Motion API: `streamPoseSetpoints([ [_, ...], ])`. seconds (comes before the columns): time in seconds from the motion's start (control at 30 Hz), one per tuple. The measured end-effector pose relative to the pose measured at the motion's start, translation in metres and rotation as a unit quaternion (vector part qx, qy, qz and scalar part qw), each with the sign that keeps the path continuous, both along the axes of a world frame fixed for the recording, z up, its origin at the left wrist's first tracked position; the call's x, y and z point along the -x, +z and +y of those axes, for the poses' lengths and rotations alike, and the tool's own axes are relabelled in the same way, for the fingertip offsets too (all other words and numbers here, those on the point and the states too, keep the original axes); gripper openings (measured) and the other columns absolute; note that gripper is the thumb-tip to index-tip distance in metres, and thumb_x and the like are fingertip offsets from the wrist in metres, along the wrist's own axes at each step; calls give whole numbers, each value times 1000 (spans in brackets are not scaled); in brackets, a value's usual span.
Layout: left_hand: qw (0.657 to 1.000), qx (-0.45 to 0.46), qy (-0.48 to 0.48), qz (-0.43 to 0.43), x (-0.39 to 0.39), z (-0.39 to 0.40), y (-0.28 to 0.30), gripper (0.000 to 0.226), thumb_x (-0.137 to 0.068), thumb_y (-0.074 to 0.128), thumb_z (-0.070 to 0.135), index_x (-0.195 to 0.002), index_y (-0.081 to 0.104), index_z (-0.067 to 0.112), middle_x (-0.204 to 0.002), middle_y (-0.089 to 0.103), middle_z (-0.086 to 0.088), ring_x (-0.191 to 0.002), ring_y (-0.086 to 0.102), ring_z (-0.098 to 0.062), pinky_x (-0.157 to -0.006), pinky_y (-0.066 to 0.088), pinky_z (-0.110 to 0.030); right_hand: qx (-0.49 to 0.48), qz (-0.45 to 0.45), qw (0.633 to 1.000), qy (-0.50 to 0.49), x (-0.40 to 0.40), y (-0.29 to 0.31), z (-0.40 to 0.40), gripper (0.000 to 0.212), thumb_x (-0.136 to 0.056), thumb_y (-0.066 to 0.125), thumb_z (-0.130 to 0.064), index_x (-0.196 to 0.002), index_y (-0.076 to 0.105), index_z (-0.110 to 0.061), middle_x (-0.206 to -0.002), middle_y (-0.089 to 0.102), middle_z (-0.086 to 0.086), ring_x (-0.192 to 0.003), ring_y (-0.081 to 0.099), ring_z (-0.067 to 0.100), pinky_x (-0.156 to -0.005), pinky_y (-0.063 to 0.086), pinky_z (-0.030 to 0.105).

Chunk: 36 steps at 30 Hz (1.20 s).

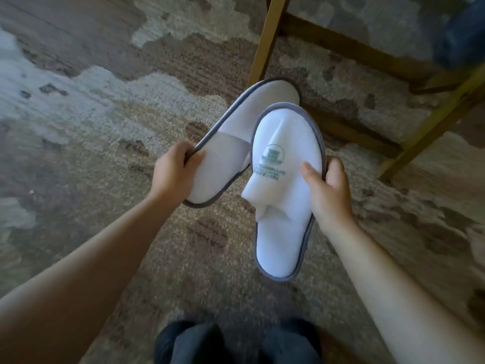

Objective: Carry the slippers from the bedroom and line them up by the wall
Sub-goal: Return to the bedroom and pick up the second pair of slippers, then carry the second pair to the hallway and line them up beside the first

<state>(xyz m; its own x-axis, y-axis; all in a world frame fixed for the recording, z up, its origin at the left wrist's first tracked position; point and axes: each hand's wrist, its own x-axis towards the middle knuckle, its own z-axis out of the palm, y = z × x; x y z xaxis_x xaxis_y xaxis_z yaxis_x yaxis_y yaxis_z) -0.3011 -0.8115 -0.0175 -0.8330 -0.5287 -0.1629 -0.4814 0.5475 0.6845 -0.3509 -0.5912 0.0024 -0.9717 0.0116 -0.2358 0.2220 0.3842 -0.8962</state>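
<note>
Two white slippers with grey trim are held above a patterned carpet. My left hand (174,174) grips the rim of the left slipper (244,127), which is tilted on its side with its sole facing me. My right hand (329,190) holds the right slipper (282,206) by its edge, thumb on the top. This slipper faces up and shows a green printed logo on its strap. The right slipper overlaps the left one near their toes.
A wooden chair or table frame (267,40) with yellowish legs stands ahead and to the right, with a blue object (464,40) on it at the top right. A mottled beige and brown carpet (91,127) covers the floor. My dark-clad legs (236,345) show at the bottom.
</note>
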Motion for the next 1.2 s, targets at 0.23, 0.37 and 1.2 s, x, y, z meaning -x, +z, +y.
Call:
streamPoseSetpoints([
  [0.23,999,-25,15,-21,-78,8,204,18,-84,53,24,-74,52,9,-57,43,8,-54,39,-5,-45,30,-14,25,-4,999,31,-70,204,3,25,-83,57,-18,-69,41,-32,-75,50,-13,-62,53,-11,-49,39,1],
  [0.37,1000,-19,6,-18,-99,16,322,30,-84,53,24,-57,40,25,-55,42,8,-51,38,-6,-42,30,-15,36,11,999,18,-89,320,22,22,-83,56,-21,-71,43,-32,-75,51,-11,-63,53,-7,-49,39,2],
  [1.2,873,-132,-457,108,-106,522,636,20,-87,49,22,-67,45,22,-65,46,9,-60,43,-6,-49,28,-23,46,134,828,-543,-301,642,468,9,-82,56,-30,-77,48,-31,-87,59,-4,-80,59,13,-61,52,31],
])
